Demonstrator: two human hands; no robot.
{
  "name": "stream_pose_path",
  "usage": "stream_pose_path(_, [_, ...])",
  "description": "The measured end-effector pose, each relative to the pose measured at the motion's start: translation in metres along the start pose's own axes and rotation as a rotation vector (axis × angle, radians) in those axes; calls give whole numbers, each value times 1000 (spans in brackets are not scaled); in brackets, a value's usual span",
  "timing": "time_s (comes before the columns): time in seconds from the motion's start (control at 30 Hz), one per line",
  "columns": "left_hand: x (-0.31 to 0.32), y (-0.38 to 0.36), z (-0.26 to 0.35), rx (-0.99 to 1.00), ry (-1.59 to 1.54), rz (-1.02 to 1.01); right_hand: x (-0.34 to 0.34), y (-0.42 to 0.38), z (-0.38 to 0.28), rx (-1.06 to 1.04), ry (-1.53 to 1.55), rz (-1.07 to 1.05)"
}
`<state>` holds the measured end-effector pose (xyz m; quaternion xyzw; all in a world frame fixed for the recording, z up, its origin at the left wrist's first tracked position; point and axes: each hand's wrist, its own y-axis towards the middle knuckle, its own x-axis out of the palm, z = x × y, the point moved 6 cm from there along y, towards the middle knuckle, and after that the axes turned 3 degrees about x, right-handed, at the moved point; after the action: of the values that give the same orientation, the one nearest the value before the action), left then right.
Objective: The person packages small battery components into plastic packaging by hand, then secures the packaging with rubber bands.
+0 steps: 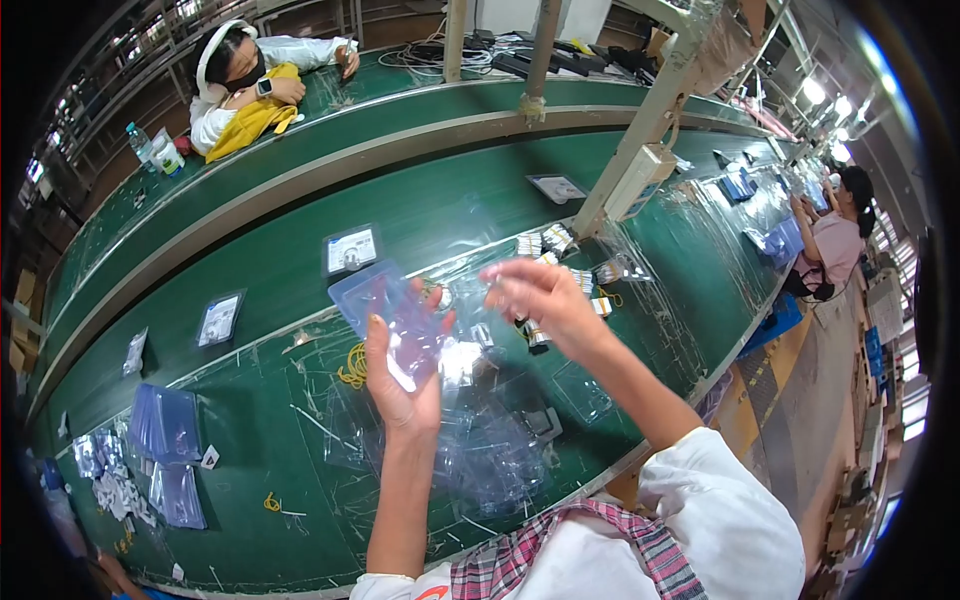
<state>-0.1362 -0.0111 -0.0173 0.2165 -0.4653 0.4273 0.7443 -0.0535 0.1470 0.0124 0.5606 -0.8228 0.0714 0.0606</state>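
Note:
My left hand (pixel 405 398) holds a clear, bluish plastic blister pack (pixel 366 297) upright over the bench, thumb on one side and fingers behind it. To its right is my right hand (pixel 553 303), raised with thumb and fingers pinched together; whatever is between the fingertips is too small to make out. Beneath both hands, a loose heap of clear plastic packs (pixel 480 450) covers the green bench (pixel 300 480). Small white parts with yellow bands (pixel 580 280) lie grouped just beyond my right hand. A coil of yellow cord (pixel 353 368) rests left of my left wrist.
Filled packs (pixel 352 251) lie spaced along the green belt (pixel 280 235) ahead. Stacked bluish plastic sleeves (pixel 165 425) are at left. A post with a grey box (pixel 640 182) rises beyond my right hand. One person (pixel 240 85) leans on the far bench; another (pixel 835 235) works at right.

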Motion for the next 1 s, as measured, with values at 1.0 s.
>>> stream_pose_path(1.0, [2, -10, -32, -313, 89, -92, 32, 38, -33, -568, -913, 19])
